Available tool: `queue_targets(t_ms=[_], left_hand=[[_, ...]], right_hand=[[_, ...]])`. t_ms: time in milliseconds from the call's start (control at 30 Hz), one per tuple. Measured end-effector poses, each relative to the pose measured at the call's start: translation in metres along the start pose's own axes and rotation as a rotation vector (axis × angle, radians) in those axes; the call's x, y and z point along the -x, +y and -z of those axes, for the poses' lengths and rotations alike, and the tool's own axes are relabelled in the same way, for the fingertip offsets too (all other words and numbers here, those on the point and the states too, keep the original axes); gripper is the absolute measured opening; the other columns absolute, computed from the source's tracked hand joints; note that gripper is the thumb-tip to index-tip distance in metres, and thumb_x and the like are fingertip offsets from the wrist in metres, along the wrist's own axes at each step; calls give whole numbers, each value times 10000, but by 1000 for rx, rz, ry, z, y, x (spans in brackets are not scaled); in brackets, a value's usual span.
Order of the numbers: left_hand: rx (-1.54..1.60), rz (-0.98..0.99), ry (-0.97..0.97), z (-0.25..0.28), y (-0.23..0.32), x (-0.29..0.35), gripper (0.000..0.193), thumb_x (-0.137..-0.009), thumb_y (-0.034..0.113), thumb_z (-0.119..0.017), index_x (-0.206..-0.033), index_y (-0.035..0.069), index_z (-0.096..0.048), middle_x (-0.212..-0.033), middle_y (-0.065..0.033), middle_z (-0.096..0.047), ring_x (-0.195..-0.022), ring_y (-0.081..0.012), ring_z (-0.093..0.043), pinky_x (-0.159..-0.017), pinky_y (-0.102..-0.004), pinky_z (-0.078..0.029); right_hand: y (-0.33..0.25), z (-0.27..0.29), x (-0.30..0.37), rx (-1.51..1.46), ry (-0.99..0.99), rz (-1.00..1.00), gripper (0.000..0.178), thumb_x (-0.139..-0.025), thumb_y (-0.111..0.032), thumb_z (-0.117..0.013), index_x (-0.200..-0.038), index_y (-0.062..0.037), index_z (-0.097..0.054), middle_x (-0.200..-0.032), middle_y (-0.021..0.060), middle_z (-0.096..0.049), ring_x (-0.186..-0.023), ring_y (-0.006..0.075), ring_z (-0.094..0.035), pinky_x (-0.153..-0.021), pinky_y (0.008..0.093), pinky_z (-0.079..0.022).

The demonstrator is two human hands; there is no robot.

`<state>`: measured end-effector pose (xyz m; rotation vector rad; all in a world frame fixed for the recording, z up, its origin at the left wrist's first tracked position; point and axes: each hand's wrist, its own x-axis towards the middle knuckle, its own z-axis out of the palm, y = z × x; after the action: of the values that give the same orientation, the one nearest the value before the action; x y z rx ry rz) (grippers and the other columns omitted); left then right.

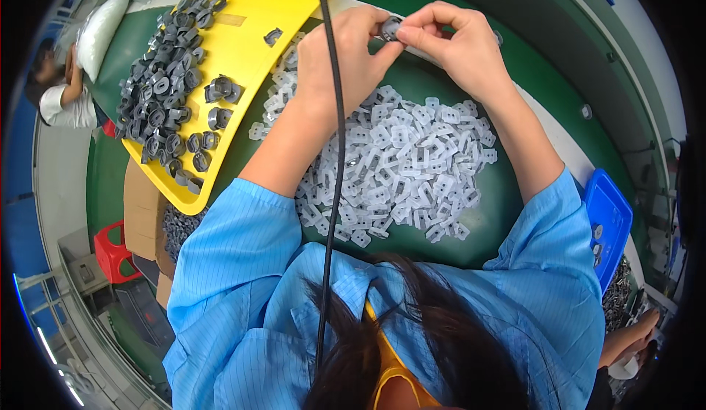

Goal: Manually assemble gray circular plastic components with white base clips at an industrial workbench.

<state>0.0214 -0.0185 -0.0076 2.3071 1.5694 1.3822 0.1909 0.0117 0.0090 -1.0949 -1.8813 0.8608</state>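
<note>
Between my two hands, above the far side of the green table, is a small dark grey plastic ring-shaped part. My left hand grips it from the left with thumb and fingers. From the other side, my right hand pinches at its right edge; whether a smaller piece sits in those fingertips is hidden. Below my hands spreads a heap of small translucent white plastic clips. To the left, a yellow tray carries a pile of similar dark grey parts, with a few lying apart.
A black cable hangs across the view in front of my left arm. At the right stands a blue tray with a few small parts. A cardboard box and a red stool are at the left. Other people sit nearby.
</note>
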Motion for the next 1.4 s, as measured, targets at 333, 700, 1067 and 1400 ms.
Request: queue_targets(t_ms=[333,700,1067,1400], left_hand=[[-112,-247,75,3,2,-2,237,-655,150,-769,-869,81,-691,-892,-32,-617,-761,-221,-623,-613,-320,-516],[-46,-503,-144,19,-13,-16,351,-604,174,-807,-935,107,-710,-918,-11,-632,-905,-250,-559,-825,-361,-436],[-309,-63,-322,41,9,13,379,-699,288,-781,-875,-29,-673,-885,-154,-649,-772,-312,-626,-707,-375,-505],[166,249,-268,11,-17,-1,228,-848,146,-660,-1005,-16,-626,-883,-143,-674,-816,-192,-657,-744,-286,-521]], right_hand=[[4,3,-3,-334,-72,-182,254,-787,-196,-718,-936,2,-659,-727,8,-627,-657,82,-574,-613,202,-455],[-6,19,-6,-317,-405,-229,139,-747,-52,-664,-860,22,-633,-738,33,-630,-664,86,-582,-626,206,-474],[63,31,-20,350,130,-49,218,-793,-176,-665,-962,-39,-644,-825,36,-654,-737,105,-580,-700,258,-468],[-24,31,8,235,-791,45,255,-682,-80,-721,-912,-23,-626,-856,38,-599,-699,144,-537,-635,280,-473]])
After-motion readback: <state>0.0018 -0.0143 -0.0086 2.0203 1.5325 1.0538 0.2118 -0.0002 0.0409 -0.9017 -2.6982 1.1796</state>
